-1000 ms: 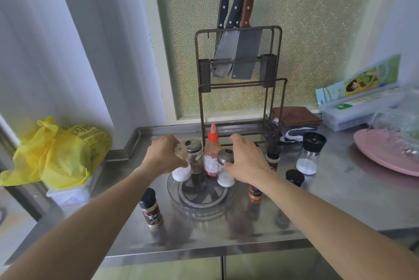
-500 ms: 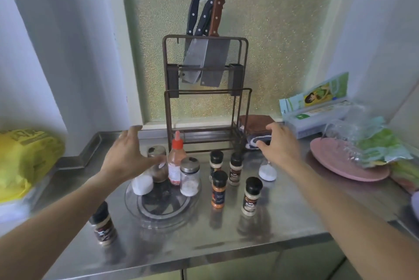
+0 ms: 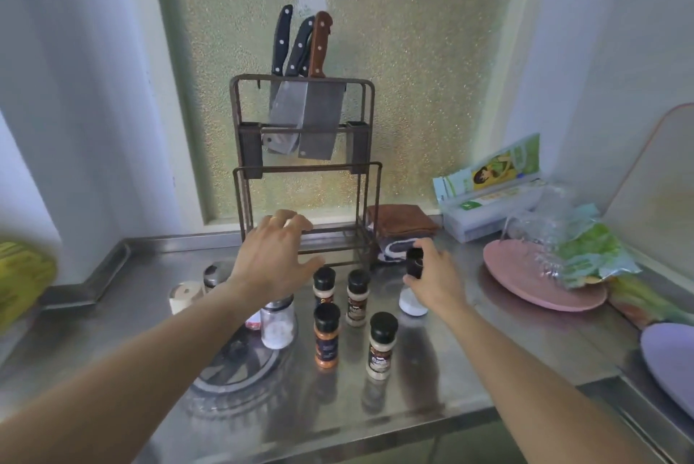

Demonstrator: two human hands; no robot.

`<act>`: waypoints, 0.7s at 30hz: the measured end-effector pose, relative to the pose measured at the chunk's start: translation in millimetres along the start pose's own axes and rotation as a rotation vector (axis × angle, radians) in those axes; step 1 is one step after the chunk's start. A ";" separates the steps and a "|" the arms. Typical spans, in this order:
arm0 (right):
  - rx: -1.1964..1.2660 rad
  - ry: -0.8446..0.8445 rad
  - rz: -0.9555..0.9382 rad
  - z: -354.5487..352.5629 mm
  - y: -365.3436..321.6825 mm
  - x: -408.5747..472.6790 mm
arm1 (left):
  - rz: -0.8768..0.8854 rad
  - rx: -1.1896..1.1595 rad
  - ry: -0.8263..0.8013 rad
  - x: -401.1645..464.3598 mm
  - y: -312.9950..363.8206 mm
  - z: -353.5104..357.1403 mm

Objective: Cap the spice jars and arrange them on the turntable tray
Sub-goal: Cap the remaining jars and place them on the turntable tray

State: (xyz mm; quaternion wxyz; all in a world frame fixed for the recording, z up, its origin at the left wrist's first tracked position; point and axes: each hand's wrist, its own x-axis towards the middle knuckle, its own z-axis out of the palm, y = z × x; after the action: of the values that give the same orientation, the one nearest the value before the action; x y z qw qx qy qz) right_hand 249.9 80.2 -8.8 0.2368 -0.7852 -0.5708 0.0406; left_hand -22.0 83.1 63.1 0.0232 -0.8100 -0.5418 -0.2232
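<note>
Glass jar (image 3: 413,304) gripped under right hand (image 3: 437,281), black-capped.

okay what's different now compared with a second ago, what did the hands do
The right hand left the shaker on the turntable, swung right and closed around the black-capped glass jar of white powder. The left hand let go of the white jar and now hovers open above the tray. The four small black-capped spice jars on the counter look unmoved, the knife rack too.
</note>
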 end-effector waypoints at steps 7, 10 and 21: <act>0.097 0.167 -0.332 -74.1 -86.9 -38.1 | -0.081 -0.039 0.070 -24.8 -45.9 -48.7; 0.254 0.138 -0.488 -91.0 -148.0 -68.6 | -0.170 -0.061 0.092 -45.9 -71.4 -67.9; 0.233 -0.151 -0.585 47.3 -247.0 -136.2 | -0.539 -0.204 -0.167 -101.2 -151.6 -53.1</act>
State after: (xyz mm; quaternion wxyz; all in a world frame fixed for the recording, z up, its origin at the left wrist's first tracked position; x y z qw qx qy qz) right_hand -29.5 29.3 24.4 0.2835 -0.5503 -0.7797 0.0942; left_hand -206.1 42.9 40.7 -0.1628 -0.6507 -0.7121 -0.2073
